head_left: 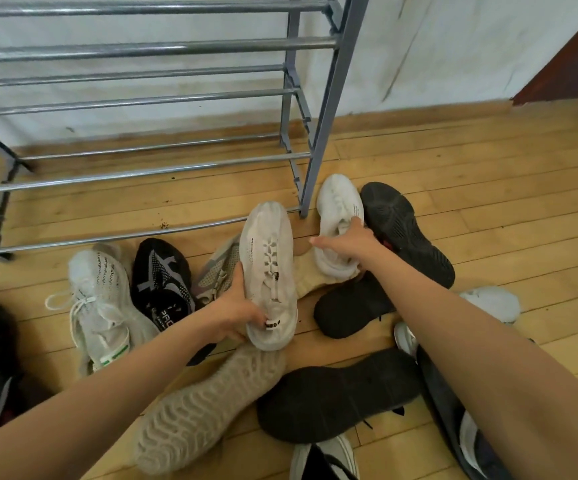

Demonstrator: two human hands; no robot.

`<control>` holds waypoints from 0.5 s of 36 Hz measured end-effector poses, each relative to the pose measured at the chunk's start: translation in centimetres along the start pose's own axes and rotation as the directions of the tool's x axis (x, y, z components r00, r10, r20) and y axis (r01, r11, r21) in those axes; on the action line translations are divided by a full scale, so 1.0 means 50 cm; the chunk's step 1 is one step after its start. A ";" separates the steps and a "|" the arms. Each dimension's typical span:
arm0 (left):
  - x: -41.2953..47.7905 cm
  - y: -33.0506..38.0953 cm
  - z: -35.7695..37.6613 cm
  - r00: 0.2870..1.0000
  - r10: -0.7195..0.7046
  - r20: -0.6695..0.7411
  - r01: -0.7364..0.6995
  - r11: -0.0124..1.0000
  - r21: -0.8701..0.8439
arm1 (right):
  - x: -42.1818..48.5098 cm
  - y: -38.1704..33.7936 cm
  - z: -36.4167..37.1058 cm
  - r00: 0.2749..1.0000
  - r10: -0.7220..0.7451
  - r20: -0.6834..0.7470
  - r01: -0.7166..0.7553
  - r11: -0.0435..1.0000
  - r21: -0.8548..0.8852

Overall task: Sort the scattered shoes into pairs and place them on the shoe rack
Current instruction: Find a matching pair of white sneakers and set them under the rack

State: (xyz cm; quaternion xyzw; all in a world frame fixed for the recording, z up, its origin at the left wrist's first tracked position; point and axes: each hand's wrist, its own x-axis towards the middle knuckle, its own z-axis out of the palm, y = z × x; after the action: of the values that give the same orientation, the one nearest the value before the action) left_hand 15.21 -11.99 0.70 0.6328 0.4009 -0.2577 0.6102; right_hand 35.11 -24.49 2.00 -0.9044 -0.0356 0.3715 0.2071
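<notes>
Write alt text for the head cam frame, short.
A person's left hand holds a white knit sneaker by its heel while the right hand grips a matching white sneaker, above a scatter of black, white and beige shoes on a wooden floor. An empty grey metal shoe rack stands just behind, against a white wall.

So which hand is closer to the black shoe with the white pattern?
Left. The left hand grips a white shoe right beside the black patterned shoe. The right hand is farther off, across that white shoe, holding another white shoe.
</notes>
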 end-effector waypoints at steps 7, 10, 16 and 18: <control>-0.013 -0.014 -0.011 0.993 0.112 -0.032 -0.116 0.984 -0.138 | -0.009 0.015 0.000 0.999 -0.031 -0.040 0.031 1.000 -0.001; -0.031 -0.015 -0.010 0.987 0.149 -0.059 -0.158 0.964 -0.215 | -0.035 0.033 -0.007 0.997 -0.049 -0.053 0.051 0.998 0.039; -0.077 0.000 -0.033 0.973 0.202 -0.111 -0.225 0.939 -0.260 | -0.120 0.083 -0.026 0.994 -0.101 0.031 0.102 0.994 -0.028; -0.085 0.003 -0.045 0.975 0.188 -0.122 -0.216 0.932 -0.292 | -0.151 0.087 -0.035 0.992 -0.095 0.085 0.100 0.994 -0.049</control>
State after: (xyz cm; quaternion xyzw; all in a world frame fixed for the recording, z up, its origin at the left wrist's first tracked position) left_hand 12.65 -10.58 4.54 0.5805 0.3962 -0.0995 0.7044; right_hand 30.49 -30.70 6.33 -0.8906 -0.0980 0.3968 0.1994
